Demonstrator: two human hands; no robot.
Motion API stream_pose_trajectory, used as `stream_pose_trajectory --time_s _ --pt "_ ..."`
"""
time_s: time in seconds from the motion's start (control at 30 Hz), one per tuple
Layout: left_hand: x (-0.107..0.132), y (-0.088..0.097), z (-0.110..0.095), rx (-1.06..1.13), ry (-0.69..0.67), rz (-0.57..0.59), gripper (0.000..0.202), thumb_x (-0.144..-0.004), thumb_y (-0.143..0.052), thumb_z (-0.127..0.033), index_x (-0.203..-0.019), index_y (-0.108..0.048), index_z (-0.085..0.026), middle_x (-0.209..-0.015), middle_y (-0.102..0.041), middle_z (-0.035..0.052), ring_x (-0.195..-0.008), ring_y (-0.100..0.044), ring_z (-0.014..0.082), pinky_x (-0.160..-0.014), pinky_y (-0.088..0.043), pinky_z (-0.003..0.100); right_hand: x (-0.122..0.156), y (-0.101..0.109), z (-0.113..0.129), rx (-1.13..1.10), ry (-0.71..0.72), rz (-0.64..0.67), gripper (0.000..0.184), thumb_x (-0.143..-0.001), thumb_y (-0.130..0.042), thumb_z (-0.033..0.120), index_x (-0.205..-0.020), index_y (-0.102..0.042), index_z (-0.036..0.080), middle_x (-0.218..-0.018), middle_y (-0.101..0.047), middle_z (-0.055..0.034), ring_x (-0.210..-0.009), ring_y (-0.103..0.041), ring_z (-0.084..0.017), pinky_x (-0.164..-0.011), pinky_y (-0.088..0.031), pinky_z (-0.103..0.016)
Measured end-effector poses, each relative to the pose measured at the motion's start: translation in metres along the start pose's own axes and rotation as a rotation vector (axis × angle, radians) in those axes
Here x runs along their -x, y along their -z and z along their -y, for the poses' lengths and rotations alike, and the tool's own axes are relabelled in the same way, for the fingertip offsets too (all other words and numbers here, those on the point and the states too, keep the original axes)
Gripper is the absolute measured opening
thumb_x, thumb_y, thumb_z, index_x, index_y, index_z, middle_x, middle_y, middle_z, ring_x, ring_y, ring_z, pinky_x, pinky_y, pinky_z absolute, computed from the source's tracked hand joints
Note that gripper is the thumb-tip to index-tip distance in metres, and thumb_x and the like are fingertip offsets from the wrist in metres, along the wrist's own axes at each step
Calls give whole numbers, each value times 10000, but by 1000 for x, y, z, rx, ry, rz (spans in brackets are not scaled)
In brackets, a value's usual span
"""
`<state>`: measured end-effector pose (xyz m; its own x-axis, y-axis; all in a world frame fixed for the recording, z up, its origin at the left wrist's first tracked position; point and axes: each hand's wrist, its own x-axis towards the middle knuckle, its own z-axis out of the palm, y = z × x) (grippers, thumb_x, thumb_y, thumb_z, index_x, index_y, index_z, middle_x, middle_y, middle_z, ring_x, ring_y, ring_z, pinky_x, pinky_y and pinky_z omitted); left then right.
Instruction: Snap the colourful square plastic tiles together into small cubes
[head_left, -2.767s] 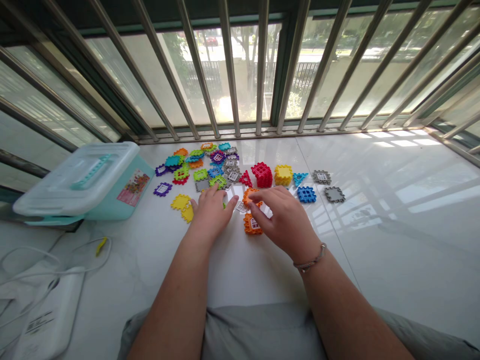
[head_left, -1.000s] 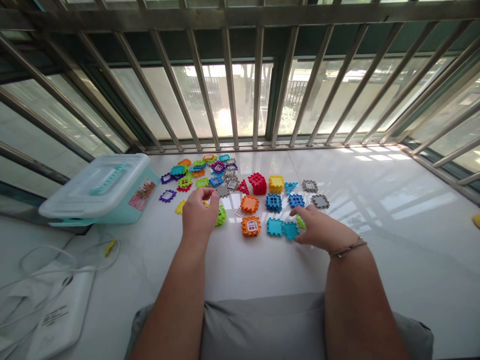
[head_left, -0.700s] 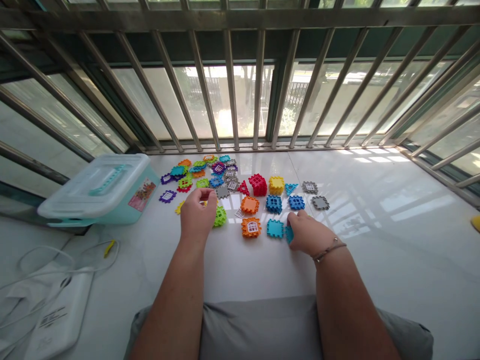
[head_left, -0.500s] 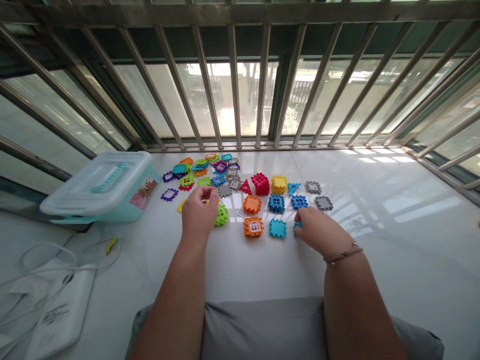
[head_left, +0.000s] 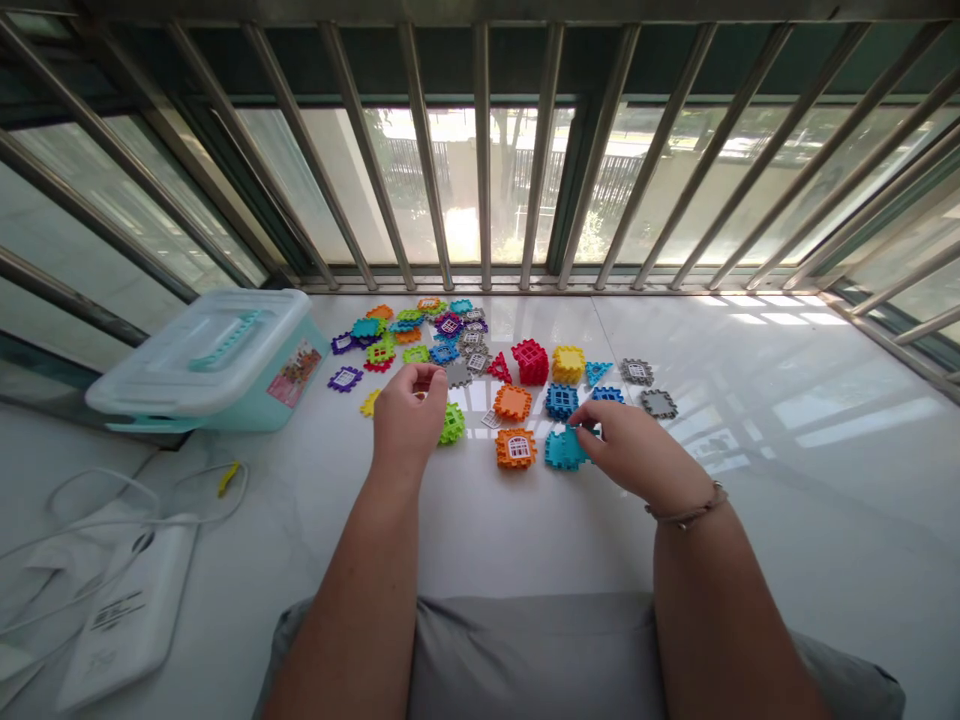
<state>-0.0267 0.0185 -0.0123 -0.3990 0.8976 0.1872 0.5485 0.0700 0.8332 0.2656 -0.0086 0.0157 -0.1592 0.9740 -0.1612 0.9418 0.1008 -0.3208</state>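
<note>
Low over the floor, my right hand pinches a light blue notched building tile, which overlaps or lies close against another light blue tile; its fingers partly cover both. My left hand is closed with thumb and fingertips together, and whatever it may hold is hidden behind the hand. Beside that hand lie green tiles. Between the hands sit orange tiles with a white window piece on top and a plain orange stack. Dark blue tiles lie just beyond my right fingers.
Farther off stand red and yellow stacks, with grey tiles to the right. A mixed pile spreads at back left. A lidded turquoise box, a white power strip and cables lie left. Metal bars rise behind.
My right hand has moved left, bringing a light blue tile to the other light blue one. The left hand keeps its pinch in nearly the same place. The view has shifted slightly.
</note>
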Motion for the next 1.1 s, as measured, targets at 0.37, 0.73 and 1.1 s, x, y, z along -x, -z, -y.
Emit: stream_pose_trajectory --time_s 0.37,0.73,1.1 --pt "0 -1 4 -79 -25 79 226 -970 -662 -426 -991 -777 -232 -1017 -845 57 -948 -777 245 -934 -576 357 -18 -28 -10 -2 73 98 224 -1038 -663 184 -1168 -840 232 -1191 -807 -95 -1021 -749 -240 -863 -510 -309" --pt "-7 1 11 -309 5 172 241 -1028 -631 -381 -1153 -764 -222 -1249 -807 130 -1194 -743 321 -1101 -542 436 -16 -22 -3 -112 104 -111 134 -1053 -654 235 -1071 -783 208 -1037 -761 -75 -939 -692 -231 -842 -475 -335" --pt "6 0 22 -585 -206 474 849 -744 -995 -567 -1452 -694 -209 -1508 -666 191 -1444 -583 435 -1234 -457 501 -15 -25 25 -267 265 -423 143 -1063 -625 291 -1001 -725 209 -860 -689 -36 -779 -608 -199 -739 -423 -328"
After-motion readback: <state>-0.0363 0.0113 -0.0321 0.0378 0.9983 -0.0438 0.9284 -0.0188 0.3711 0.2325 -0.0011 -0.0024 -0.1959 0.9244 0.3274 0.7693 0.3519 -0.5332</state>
